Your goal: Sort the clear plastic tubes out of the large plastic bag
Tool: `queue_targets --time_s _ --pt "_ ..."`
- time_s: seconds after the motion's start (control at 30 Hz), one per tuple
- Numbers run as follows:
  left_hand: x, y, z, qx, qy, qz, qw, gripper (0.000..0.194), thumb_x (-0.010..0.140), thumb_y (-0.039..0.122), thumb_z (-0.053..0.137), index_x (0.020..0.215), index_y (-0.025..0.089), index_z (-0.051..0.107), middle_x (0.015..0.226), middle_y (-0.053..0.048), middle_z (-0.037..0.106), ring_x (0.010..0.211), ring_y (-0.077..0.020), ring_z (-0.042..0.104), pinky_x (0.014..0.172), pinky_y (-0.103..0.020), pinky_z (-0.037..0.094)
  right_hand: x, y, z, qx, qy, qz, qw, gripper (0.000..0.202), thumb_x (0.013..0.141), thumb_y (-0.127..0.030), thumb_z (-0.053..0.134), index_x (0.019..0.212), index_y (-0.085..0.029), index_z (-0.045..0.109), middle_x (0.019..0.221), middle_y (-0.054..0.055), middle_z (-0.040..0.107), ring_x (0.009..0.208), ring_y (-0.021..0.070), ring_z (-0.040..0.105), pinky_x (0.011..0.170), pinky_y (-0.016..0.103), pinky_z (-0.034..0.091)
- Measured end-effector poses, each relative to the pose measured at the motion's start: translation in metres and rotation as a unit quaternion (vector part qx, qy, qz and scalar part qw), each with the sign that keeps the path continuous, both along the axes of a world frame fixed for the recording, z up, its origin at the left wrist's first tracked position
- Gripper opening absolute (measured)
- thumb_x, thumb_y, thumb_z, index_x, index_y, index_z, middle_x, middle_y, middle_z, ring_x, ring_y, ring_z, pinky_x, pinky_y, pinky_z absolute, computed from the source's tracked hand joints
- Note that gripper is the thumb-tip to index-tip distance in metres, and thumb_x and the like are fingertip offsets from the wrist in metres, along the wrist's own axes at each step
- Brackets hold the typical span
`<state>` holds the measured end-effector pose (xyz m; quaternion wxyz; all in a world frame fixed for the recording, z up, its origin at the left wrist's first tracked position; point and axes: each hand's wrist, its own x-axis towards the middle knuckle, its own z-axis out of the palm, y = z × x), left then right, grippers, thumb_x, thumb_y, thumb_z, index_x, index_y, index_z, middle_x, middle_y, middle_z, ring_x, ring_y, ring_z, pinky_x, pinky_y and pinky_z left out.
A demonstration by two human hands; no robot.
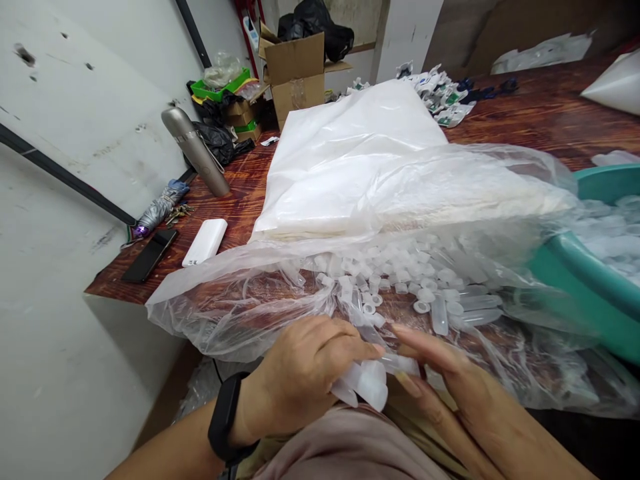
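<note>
My left hand (300,363), with a black band on its wrist, is closed around several translucent plastic tubes (373,385) just in front of my lap. One plastic tube (399,363) points out of it to the right. The fingers and thumb of my right hand (453,383) are closed at that tube's outer end. Just beyond the hands, loose white caps (400,277) and more clear tubes (440,315) lie on a clear plastic bag (235,307) spread over the table edge.
A teal basin (565,267) full of translucent pieces stands at the right. Behind the caps lies a large white plastic sack (360,153). On the left are a white power bank (205,242), a phone (150,255), a folded umbrella (163,208) and a metal flask (197,153).
</note>
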<state>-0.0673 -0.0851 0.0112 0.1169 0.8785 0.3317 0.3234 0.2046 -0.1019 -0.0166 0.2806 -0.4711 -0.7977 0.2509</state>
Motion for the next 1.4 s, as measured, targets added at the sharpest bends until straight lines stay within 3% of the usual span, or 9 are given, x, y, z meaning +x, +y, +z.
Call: queue_targets --time_s 0.17,0.43,0.67,0.9,1.03,1.1,1.2,1.3,1.4 --pt "0.0 -0.001 0.001 -0.01 -0.001 0.002 1.0 0.027 0.102 0.012 0.059 0.128 0.02 0.062 0.112 -0.007 0.08 0.101 -0.0202 0.077 0.087 -0.032 0.061 -0.003 -0.003 0.001 -0.029 0.005 0.017 0.999 0.058 0.106 -0.044 0.059 0.162 -0.037 0.048 0.151 0.005 0.071 0.134 0.0289 0.071 0.104 0.038 0.065" --pt "0.008 0.002 -0.004 -0.072 -0.074 -0.037 0.994 0.025 0.104 0.029 0.066 0.127 0.021 0.063 0.107 -0.006 0.082 0.09 -0.0196 0.078 0.082 -0.03 0.061 0.0 -0.01 -0.007 -0.061 0.056 0.01 0.996 0.062 0.105 -0.056 0.057 0.164 -0.041 0.044 0.148 0.005 0.071 0.129 0.0274 0.074 0.1 0.033 0.066" --pt "0.016 -0.005 -0.003 -0.076 -0.114 -0.052 0.989 0.02 0.105 0.026 0.062 0.125 0.022 0.061 0.107 -0.005 0.083 0.102 -0.0193 0.079 0.092 -0.03 0.062 0.003 -0.015 -0.008 -0.14 0.072 0.117 0.981 0.074 0.095 -0.064 0.07 0.163 -0.048 0.045 0.17 0.0 0.051 0.149 0.0323 0.058 0.109 0.042 0.061" --pt "0.012 -0.013 -0.011 0.021 -0.049 0.018 0.998 0.015 0.106 0.027 0.055 0.117 0.019 0.064 0.093 -0.006 0.079 0.076 -0.0205 0.075 0.067 -0.031 0.057 -0.009 -0.009 -0.002 -0.146 0.055 0.12 0.98 0.053 0.106 -0.044 0.061 0.159 -0.049 0.054 0.162 -0.007 0.059 0.147 0.0233 0.057 0.115 0.032 0.054" --pt "-0.02 -0.032 -0.006 -0.135 0.032 0.015 0.99 0.015 0.101 0.02 0.062 0.114 0.021 0.069 0.1 -0.004 0.08 0.086 -0.02 0.075 0.077 -0.03 0.056 -0.021 -0.002 -0.001 -0.209 0.088 0.116 0.967 0.041 0.108 -0.049 0.058 0.147 -0.042 0.067 0.146 -0.001 0.074 0.132 0.0235 0.071 0.106 0.033 0.059" --pt "-0.054 -0.049 -0.003 -0.301 0.07 0.057 0.949 0.014 0.095 0.026 0.072 0.109 0.024 0.073 0.101 -0.001 0.081 0.088 -0.0198 0.076 0.079 -0.027 0.055 -0.022 0.002 -0.002 -0.22 0.113 0.085 0.965 0.039 0.109 -0.052 0.055 0.141 -0.039 0.072 0.133 0.002 0.081 0.119 0.0237 0.079 0.098 0.033 0.064" --pt "-0.121 -0.083 -0.009 -0.532 0.202 0.194 0.799 0.02 0.088 0.038 0.075 0.102 0.023 0.076 0.096 0.0 0.081 0.086 -0.0231 0.075 0.076 -0.029 0.055 -0.015 0.011 -0.006 -0.171 0.133 0.004 0.976 0.039 0.107 -0.056 0.056 0.131 -0.035 0.077 0.123 0.005 0.084 0.109 0.0243 0.083 0.095 0.033 0.066" --pt "-0.184 -0.115 -0.033 -0.61 0.281 0.306 0.675 0.053 0.078 0.039 0.072 0.129 0.024 0.072 0.13 -0.006 0.079 0.119 -0.0296 0.074 0.105 -0.035 0.055 -0.007 0.019 -0.013 -0.094 0.107 -0.035 0.989 0.037 0.104 -0.056 0.06 0.124 -0.033 0.08 0.125 0.005 0.084 0.111 0.0244 0.083 0.1 0.033 0.064" --pt "-0.218 -0.134 -0.059 -0.606 0.315 0.376 0.626 0.106 0.063 0.032 0.074 0.162 0.011 0.045 0.169 -0.025 0.045 0.157 -0.0442 0.044 0.125 -0.054 0.039 -0.005 0.027 -0.02 -0.052 0.079 -0.022 0.995 0.031 0.105 -0.052 0.061 0.124 -0.035 0.079 0.121 0.001 0.084 0.109 0.0206 0.083 0.099 0.028 0.064"
